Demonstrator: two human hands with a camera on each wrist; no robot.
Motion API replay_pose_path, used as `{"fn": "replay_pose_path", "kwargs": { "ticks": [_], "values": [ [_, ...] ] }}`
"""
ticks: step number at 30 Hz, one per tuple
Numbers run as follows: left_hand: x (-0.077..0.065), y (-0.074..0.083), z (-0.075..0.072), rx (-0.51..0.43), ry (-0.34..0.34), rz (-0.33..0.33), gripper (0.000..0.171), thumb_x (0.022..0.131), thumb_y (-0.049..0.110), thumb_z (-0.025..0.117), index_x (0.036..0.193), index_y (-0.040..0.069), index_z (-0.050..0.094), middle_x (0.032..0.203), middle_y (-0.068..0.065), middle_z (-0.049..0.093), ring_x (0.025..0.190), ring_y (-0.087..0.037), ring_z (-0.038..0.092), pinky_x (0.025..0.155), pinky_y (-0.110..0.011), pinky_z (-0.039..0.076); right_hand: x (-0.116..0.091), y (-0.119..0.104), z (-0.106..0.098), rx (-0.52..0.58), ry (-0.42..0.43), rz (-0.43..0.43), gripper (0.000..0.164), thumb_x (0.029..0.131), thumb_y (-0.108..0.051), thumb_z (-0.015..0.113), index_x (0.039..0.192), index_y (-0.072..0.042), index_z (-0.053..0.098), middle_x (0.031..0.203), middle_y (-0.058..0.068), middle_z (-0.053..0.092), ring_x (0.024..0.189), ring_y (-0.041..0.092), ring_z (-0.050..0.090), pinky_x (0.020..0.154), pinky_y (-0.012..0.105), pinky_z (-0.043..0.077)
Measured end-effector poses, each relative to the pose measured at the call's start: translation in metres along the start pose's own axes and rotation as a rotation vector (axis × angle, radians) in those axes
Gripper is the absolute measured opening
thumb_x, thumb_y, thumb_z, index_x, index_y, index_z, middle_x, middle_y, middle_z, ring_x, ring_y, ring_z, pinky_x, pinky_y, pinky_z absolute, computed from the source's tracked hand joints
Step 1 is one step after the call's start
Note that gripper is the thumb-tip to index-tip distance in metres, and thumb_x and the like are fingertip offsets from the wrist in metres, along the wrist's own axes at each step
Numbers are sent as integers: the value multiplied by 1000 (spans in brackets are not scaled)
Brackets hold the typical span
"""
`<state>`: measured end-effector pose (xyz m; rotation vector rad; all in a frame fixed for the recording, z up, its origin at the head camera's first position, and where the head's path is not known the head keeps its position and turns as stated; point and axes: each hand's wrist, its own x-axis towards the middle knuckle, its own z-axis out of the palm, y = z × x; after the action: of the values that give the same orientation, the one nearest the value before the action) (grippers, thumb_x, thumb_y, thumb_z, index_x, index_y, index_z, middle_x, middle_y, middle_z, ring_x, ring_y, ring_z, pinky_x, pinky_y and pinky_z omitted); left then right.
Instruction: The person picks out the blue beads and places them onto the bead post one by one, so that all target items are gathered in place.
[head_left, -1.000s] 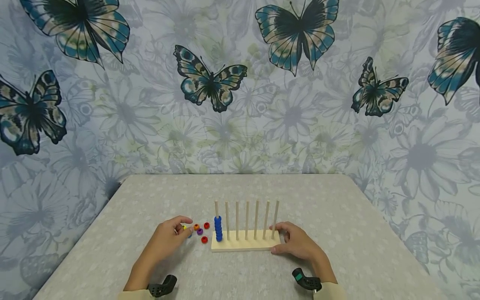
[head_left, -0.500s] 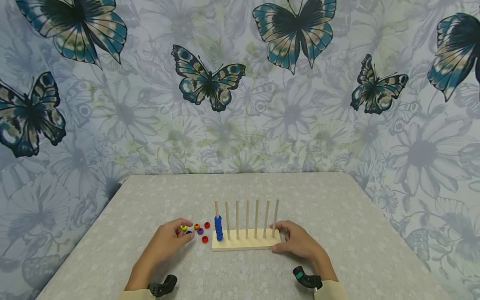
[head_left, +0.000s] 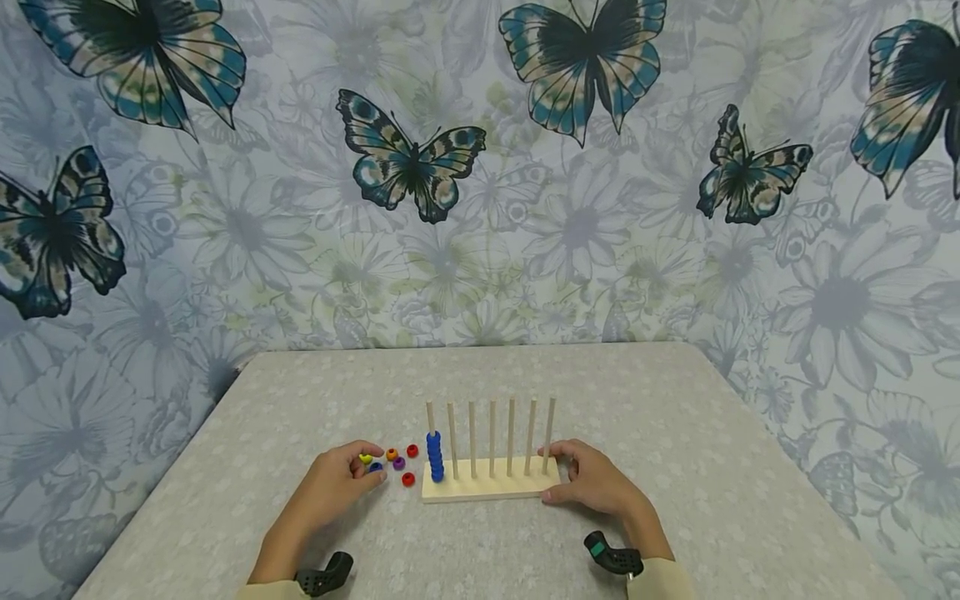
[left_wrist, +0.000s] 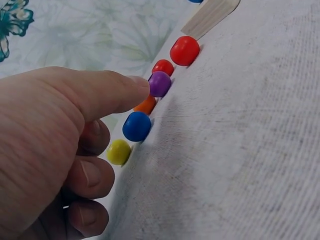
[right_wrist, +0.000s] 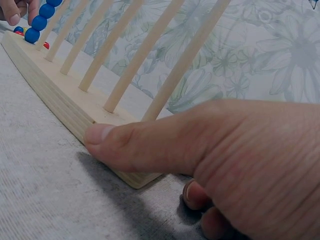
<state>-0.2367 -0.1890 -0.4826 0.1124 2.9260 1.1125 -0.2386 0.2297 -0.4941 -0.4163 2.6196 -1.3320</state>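
A wooden peg stand [head_left: 491, 489] with a row of upright pegs sits on the table, and blue beads [head_left: 435, 458] are stacked on its leftmost peg. My right hand [head_left: 596, 482] grips the stand's right end, thumb along the front edge and fingers behind. Left of the stand, my left hand [head_left: 333, 483] is poised beside loose beads, thumb and index finger apart with nothing pinched. In the left wrist view a blue bead [left_wrist: 136, 126] and a yellow bead [left_wrist: 119, 152] lie nearest the fingers. Beyond them are orange [left_wrist: 145, 105], purple [left_wrist: 160, 84] and two red beads [left_wrist: 185, 50].
A pale patterned cloth covers the table [head_left: 480, 550], whose far edge meets a butterfly-print wall covering [head_left: 480, 250]. Black bands [head_left: 326, 573] are worn on both wrists.
The left thumb has moved down and away from the index finger, bringing the loose blue and yellow beads into fuller view. The right hand keeps its hold on the peg stand.
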Motion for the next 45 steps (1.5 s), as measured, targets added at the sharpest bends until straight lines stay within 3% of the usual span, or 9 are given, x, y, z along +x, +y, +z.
{"fn": "replay_pose_path", "kwargs": {
  "ticks": [7, 16, 26, 45],
  "values": [
    [0, -2, 1, 19, -4, -14, 29, 86, 26, 80, 113, 19, 71, 65, 3, 51, 54, -10, 41, 47, -24, 33, -1, -1, 1, 24, 7, 10, 62, 68, -29, 93, 124, -23, 67, 112, 0, 65, 67, 11, 42, 58, 24, 38],
    [0, -3, 6, 65, -2, -26, 29, 86, 24, 79, 113, 20, 70, 64, 3, 49, 54, -11, 40, 47, -25, 30, -2, 3, 3, -25, 19, 21, 62, 67, -36, 93, 123, -26, 68, 96, 0, 60, 68, 10, 43, 57, 23, 39],
    [1, -3, 6, 120, 7, -37, 28, 87, 29, 77, 114, 22, 70, 65, 4, 51, 55, -11, 42, 48, -25, 32, 0, 3, 3, -22, 14, 0, 62, 69, -38, 92, 124, -26, 67, 115, -3, 65, 68, 10, 43, 59, 24, 39],
    [3, -8, 8, 131, 14, -11, 25, 87, 28, 78, 110, 20, 71, 66, 3, 50, 57, -12, 43, 49, -26, 31, -1, -1, 1, 10, 6, -3, 61, 69, -30, 93, 124, -23, 67, 112, 1, 65, 68, 10, 42, 58, 24, 38]
  ]
}}
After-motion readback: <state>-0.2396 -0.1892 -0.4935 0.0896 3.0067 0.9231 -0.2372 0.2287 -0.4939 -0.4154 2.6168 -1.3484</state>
